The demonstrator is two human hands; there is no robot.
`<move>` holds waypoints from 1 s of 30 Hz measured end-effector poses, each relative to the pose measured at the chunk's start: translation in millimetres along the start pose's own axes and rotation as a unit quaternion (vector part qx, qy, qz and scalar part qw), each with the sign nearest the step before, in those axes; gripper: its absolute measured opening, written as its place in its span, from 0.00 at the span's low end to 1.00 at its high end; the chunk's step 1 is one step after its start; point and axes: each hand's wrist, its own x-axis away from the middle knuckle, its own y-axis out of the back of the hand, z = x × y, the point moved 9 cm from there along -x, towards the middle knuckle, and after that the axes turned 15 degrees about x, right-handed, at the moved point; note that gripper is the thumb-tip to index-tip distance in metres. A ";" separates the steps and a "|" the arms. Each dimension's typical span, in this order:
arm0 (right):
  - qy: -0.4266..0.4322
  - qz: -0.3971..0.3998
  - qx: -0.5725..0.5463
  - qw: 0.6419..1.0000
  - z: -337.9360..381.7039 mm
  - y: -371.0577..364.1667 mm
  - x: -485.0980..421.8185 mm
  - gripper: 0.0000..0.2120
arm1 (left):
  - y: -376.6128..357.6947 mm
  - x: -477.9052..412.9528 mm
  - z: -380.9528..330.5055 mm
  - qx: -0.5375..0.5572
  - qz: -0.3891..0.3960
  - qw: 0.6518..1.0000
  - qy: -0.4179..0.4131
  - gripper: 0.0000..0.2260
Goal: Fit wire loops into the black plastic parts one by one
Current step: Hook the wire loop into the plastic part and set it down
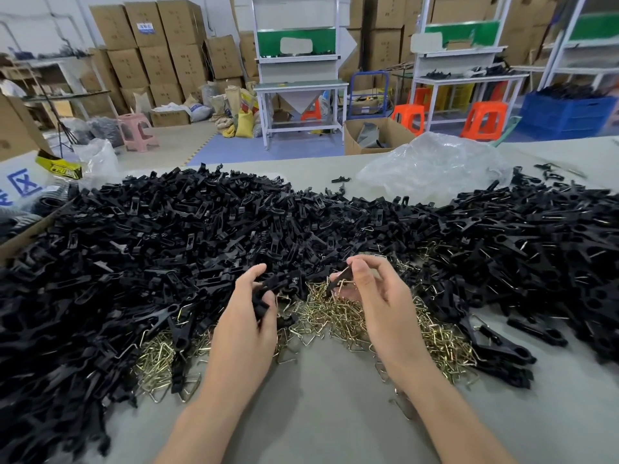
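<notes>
- Two hands work over a grey table (321,416), one on each side of the middle.
- Black plastic parts (201,229) lie in one broad heap across the table, far too many to count. They are slim, matte clip-like pieces, many with a rectangular slot.
- Wire loops (338,318) form a smaller heap just in front of the hands, also beyond counting. They are thin, brass-coloured and bent into angular open shapes.
- The left hand (249,324) curls its thumb and fingers round one black part (264,301), held just above the wire loops.
- The right hand (378,296) pinches a slim dark piece (342,278) between thumb and forefinger, with a bit of wire showing at it. Whether that wire is seated I cannot tell.
- One crumpled clear plastic bag (432,165) sits behind the heap.
- On the floor beyond stand one pink stool (135,128) and one blue crate (566,112).
</notes>
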 end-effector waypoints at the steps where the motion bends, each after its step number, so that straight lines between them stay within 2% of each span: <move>1: -0.008 -0.001 -0.027 1.000 0.6 1.7 -1.1 0.12 | 1.2 0.3 -0.2 0.001 -0.004 1.000 -0.002 0.18; 6: -0.046 0.003 -0.125 0.991 -4.9 6.2 -6.4 0.11 | 2.1 1.2 -5.3 0.001 -0.003 1.000 -0.013 0.15; 11: -0.023 0.042 -0.158 0.986 1.4 -1.2 -4.6 0.11 | -3.1 4.1 -13.1 -0.007 0.010 1.000 -0.029 0.14; 19: -0.023 0.000 -0.085 0.996 -0.1 5.8 -4.8 0.08 | -4.6 2.4 -11.9 -0.003 0.013 1.000 -0.027 0.14; 21: 0.006 -0.019 -0.032 0.999 5.7 11.2 -2.8 0.10 | -5.2 2.8 -11.5 -0.002 0.014 1.000 -0.025 0.14; 24: 0.034 -0.001 0.043 0.998 13.7 6.7 0.8 0.11 | -5.2 2.6 -11.0 -0.002 0.012 1.000 -0.022 0.14; 30: -0.030 0.014 -0.029 0.999 0.6 3.7 -0.2 0.10 | -6.1 1.5 -12.1 -0.001 0.014 1.000 -0.017 0.13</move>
